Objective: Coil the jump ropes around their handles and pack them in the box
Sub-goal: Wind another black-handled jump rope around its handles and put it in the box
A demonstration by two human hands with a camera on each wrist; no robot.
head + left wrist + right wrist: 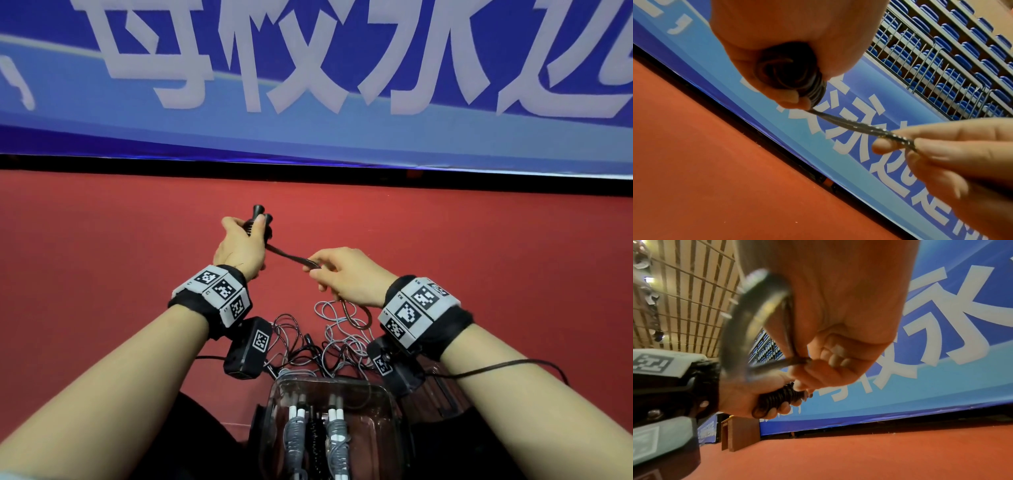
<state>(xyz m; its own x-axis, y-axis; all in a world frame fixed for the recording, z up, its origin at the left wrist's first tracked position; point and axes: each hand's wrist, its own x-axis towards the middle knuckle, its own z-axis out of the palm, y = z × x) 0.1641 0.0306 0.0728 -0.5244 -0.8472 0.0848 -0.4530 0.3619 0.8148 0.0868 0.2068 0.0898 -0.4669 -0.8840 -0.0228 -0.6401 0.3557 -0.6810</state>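
Note:
My left hand (239, 246) grips a pair of black jump-rope handles (259, 219) held together, with dark rope wound around them (793, 76). A doubled dark rope (291, 258) runs taut from the handles to my right hand (337, 274), which pinches it between thumb and fingers (906, 141). The slack end loops down behind the right palm (748, 318). Below my wrists stands a clear plastic box (274, 404) holding coiled ropes with white handles (296, 425) and a black coiled one.
A tangle of loose grey and black ropes (329, 339) lies on the red floor (102, 257) between my wrists and the box. A blue banner (308, 85) stands along the floor's far edge. Blue stadium seats (951, 56) rise behind a railing.

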